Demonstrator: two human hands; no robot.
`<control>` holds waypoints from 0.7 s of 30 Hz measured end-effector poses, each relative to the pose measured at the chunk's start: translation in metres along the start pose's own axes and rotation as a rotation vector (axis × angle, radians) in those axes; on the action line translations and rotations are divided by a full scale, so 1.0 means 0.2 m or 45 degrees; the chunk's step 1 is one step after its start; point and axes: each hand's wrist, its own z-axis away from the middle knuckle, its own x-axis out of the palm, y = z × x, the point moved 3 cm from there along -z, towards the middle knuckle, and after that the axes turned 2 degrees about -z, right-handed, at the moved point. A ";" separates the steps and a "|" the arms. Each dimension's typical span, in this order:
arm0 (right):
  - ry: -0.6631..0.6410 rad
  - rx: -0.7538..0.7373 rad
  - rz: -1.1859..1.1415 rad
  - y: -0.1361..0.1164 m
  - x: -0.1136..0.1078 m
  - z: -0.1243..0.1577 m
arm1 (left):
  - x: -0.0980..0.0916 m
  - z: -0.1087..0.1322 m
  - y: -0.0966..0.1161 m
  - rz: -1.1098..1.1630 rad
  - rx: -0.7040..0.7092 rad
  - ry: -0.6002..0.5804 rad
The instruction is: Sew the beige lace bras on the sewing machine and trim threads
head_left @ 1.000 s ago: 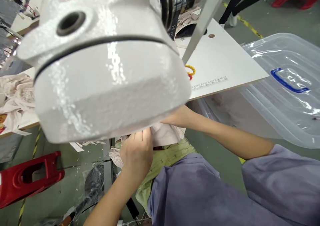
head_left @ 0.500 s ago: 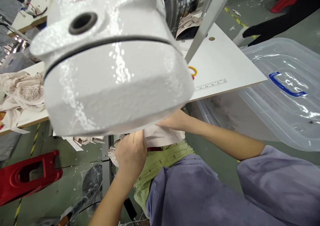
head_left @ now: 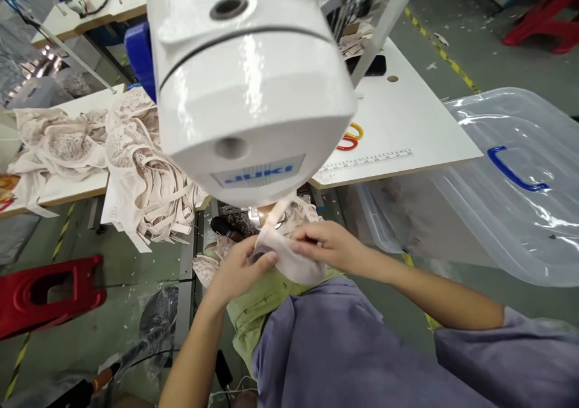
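Note:
A pale pink bra (head_left: 296,262) is stretched between my two hands, just below the head of a white sewing machine (head_left: 253,100). My left hand (head_left: 239,269) grips its left edge, thumb on top. The fingers of my right hand (head_left: 323,245) pinch the cup from the right. From the bra a strap (head_left: 275,215) runs up to the machine's working end, where lace fabric (head_left: 298,212) lies. The needle area is mostly hidden behind the machine head.
A heap of pale pink bras (head_left: 140,173) hangs over the left table edge. On the right tabletop lie scissors (head_left: 350,138), a clear ruler (head_left: 366,161) and a dark phone (head_left: 373,65). A lidded plastic box (head_left: 506,215) stands at right, a red stool (head_left: 49,293) at left.
My view has shifted, so the machine head sits higher and more of the bra shows. My right hand has come out from behind the machine and now pinches the cup nearer my left hand.

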 end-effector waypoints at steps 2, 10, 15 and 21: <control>-0.115 0.054 -0.236 -0.04 0.10 0.07 | 0.02 0.05 -0.02 0.179 0.036 0.005; -0.174 0.313 -1.175 0.09 0.56 -0.14 | -0.14 0.29 -0.13 0.008 -0.163 0.186; 0.256 0.518 -1.264 0.26 0.64 -0.21 | -0.16 0.27 -0.30 -0.381 -0.229 0.451; 0.483 0.097 -0.366 0.39 0.63 -0.15 | 0.09 0.15 -0.49 -0.017 -0.237 0.765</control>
